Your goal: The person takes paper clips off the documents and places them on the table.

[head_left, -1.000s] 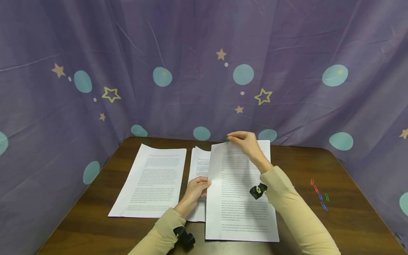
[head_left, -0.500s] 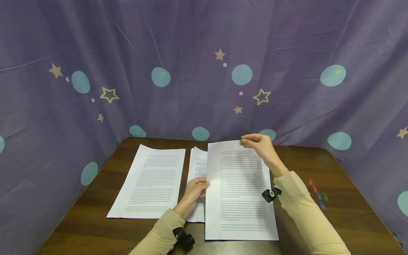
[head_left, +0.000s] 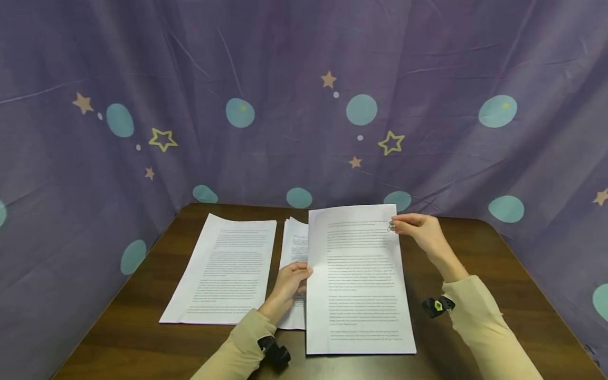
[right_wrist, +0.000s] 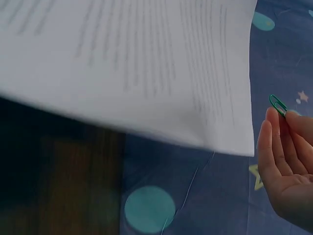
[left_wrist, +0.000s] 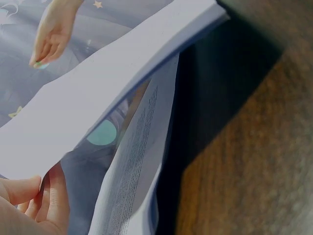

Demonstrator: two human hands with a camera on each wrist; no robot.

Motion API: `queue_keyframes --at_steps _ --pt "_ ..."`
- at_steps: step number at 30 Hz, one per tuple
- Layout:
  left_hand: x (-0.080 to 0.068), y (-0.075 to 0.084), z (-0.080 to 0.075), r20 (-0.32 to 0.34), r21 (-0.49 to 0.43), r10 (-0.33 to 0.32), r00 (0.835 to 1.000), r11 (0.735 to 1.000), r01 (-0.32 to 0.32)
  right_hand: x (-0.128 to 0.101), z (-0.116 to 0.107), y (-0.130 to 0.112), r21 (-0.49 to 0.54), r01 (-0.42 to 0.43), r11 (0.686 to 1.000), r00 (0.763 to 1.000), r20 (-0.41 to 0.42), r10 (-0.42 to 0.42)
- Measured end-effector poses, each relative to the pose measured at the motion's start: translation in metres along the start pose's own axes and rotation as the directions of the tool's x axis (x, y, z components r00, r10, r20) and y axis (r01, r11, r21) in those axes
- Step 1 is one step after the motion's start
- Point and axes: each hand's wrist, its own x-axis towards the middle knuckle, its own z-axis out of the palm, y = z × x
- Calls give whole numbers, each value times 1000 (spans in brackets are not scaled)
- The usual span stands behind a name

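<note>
My left hand [head_left: 286, 287] pinches the left edge of a stack of printed sheets [head_left: 353, 295], thumb in front and fingers behind, as the left wrist view also shows. The sheets stand tilted up from the table. My right hand [head_left: 423, 235] pinches a green paper clip [right_wrist: 278, 105] between thumb and fingertips. In the head view the clip is beside the upper right edge of the sheets, overlapping it. The right wrist view shows the clip apart from the corner of the paper, its loop pointing outward.
Another printed stack [head_left: 228, 274] lies at the left of the brown table [head_left: 119, 338]. A second stack [head_left: 297, 240] is partly covered by the held sheets and my left hand. A purple curtain [head_left: 304, 63] hangs behind the table's far edge.
My right hand has moved with the paper clip from the upper left of the sheets along the top to their right side. Its forearm now hides the loose clips. The left hand stays.
</note>
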Motion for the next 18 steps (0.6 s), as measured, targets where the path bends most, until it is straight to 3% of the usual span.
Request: queue_keyframes --at_steps 1,4,9,12,13,18 --pt "0 0 0 0 -1 -2 1000 1000 2 2 -10 17 61 37 997 999 21 -38" --pt "0 1 0 0 -4 1 1000 1000 -1 -4 -32 41 124 37 992 998 50 -43" --pt "1 1 2 -10 -1 12 1000 1000 -12 -35 -47 9 -92 -98 991 995 -17 96" --pt "1 0 4 -14 2 11 1000 1000 -11 -50 -58 3 -144 -150 978 988 -54 144" --pt "1 0 4 -14 -2 12 1000 1000 -12 -50 -70 25 -77 -128 989 991 -33 126" --pt "1 0 5 -10 -8 14 1000 1000 -14 -65 -106 67 -26 -167 986 984 -70 165"
